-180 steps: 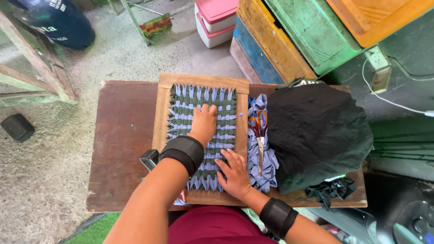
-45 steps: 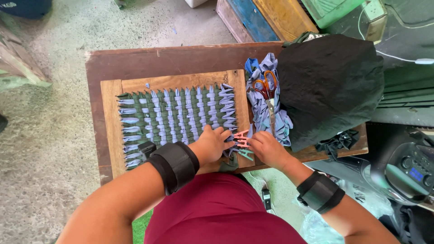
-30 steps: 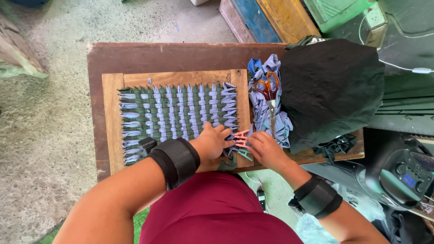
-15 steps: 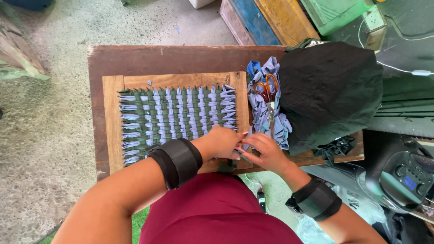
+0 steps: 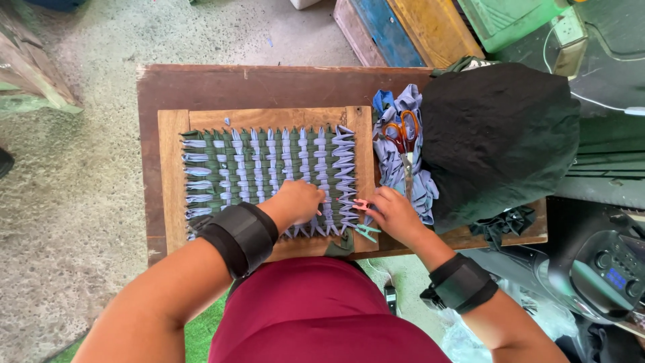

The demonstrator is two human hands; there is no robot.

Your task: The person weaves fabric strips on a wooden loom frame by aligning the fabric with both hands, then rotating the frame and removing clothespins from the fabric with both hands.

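At the frame's near right corner, our right hand (image 5: 396, 215) pinches a pink clip (image 5: 361, 204) against the weave (image 5: 269, 171), fingers closed on it. Our left hand (image 5: 299, 202) presses flat on the lavender and green strips just beside it, holding nothing. A green clip (image 5: 367, 232) lies on the wooden frame (image 5: 173, 168) below. Scissors (image 5: 404, 138) rest on a strip pile (image 5: 403, 161) beside a black cloth (image 5: 497, 134), all on the table (image 5: 235, 84).
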